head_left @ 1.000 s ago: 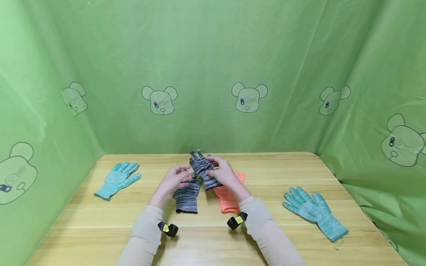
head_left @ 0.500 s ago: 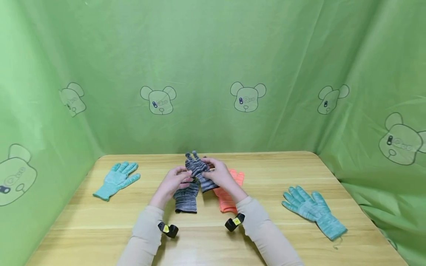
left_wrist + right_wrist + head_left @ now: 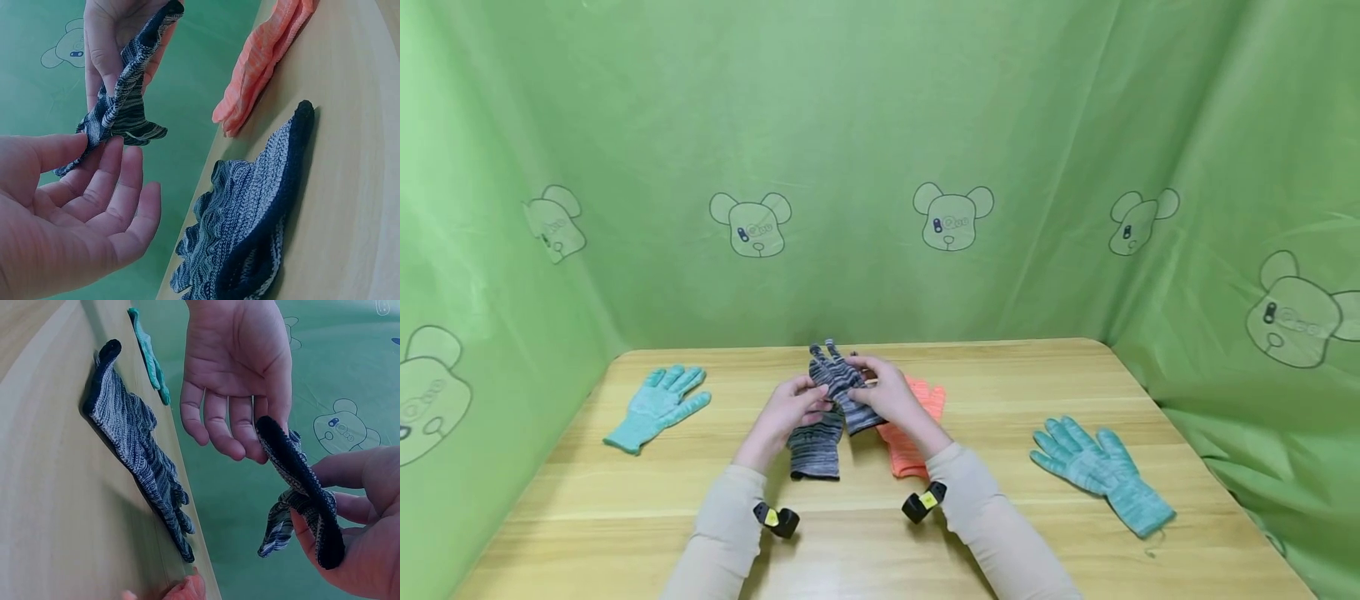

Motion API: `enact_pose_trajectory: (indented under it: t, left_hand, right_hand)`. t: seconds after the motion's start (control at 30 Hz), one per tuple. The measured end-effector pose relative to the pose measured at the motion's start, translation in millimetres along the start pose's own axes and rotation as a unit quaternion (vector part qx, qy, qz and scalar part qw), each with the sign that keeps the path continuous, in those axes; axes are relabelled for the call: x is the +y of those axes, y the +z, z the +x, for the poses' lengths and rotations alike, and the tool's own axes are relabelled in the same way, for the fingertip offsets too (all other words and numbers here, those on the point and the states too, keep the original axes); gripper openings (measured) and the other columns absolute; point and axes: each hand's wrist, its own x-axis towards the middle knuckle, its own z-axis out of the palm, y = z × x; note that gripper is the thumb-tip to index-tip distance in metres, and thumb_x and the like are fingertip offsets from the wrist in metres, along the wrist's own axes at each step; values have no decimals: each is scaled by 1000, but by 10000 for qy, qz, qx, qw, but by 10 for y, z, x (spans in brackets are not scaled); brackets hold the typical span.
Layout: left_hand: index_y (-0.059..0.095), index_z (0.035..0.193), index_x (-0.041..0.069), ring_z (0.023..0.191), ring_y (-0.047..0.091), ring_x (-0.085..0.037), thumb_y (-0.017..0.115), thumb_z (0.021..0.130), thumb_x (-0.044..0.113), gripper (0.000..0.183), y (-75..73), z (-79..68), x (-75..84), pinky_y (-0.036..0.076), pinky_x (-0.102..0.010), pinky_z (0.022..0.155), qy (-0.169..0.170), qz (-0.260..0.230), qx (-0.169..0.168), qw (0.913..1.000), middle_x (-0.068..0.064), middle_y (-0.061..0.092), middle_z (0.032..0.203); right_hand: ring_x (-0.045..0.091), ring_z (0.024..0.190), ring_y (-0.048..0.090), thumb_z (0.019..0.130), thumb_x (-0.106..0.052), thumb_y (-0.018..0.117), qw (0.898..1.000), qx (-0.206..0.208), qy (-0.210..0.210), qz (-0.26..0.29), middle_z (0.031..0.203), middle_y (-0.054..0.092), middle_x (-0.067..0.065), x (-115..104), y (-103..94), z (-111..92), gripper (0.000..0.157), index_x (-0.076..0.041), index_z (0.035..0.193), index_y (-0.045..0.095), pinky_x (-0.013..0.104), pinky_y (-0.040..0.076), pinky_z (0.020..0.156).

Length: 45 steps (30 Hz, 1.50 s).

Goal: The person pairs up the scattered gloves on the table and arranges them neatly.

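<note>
A black-and-grey striped knit glove (image 3: 833, 377) is held above the table between both hands, its fingers pointing away. My right hand (image 3: 891, 396) grips it at the palm, thumb on the near face. My left hand (image 3: 788, 415) pinches its left edge between thumb and index finger; the left wrist view shows this pinch (image 3: 87, 140), the other fingers loosely bent. Below lies a matching striped glove (image 3: 815, 454), cuff toward me, its fingers partly hidden by the left hand. An orange glove (image 3: 901, 450) lies beneath the right hand and wrist, partly covered.
One turquoise glove (image 3: 657, 408) lies flat at the table's left, another (image 3: 1101, 471) at its right with a loose thread at the cuff. Green cloth walls (image 3: 850, 292) stand behind and beside the wooden table (image 3: 865, 542).
The held glove has shifted left in the right hand, toward the left hand. The left hand, apart from it a second ago, now pinches its edge. The gloves on the table stay put.
</note>
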Motion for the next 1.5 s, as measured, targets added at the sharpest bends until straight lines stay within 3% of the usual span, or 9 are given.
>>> enact_pose_trajectory:
  t: [0.2,0.57,1.0,1.27,1.5]
  left_hand:
    - [52,90,5,80,67,-13,56,97,13,11,-6,2,-10,56,-42,88,1,-40,86,10000,1,65,87]
    - [58,106,-2,84,66,-18,56,97,12,17,16,-8,42,53,-49,93,68,-52,303,9995,-1,66,89]
    - [57,106,-1,84,66,-20,54,98,11,15,15,-16,63,54,-46,89,61,-121,302,9995,2,64,86]
    - [56,106,-2,86,67,-23,55,98,11,15,2,-24,72,55,-47,91,96,-138,344,9993,1,64,86]
    - [52,97,1,76,66,-12,55,97,10,10,-36,-32,86,57,-37,81,130,-305,311,9990,0,65,85]
  right_hand:
    - [27,111,60,84,-5,71,10000,23,-56,79,129,63,12,14,18,-2,52,-9,134,58,35,55,83]
    - [27,109,62,87,-3,67,9998,76,-119,125,132,62,10,12,20,-4,48,-13,134,59,30,54,76]
    - [27,102,64,87,3,64,9987,43,-152,485,136,59,11,-2,36,-23,50,-13,135,58,24,52,68]
    - [29,112,62,89,2,63,9975,29,-217,665,139,58,8,30,41,-2,51,-15,136,57,29,55,78]
    - [30,115,61,90,-1,63,9950,167,-324,925,135,61,10,55,53,11,45,-13,133,59,37,55,88]
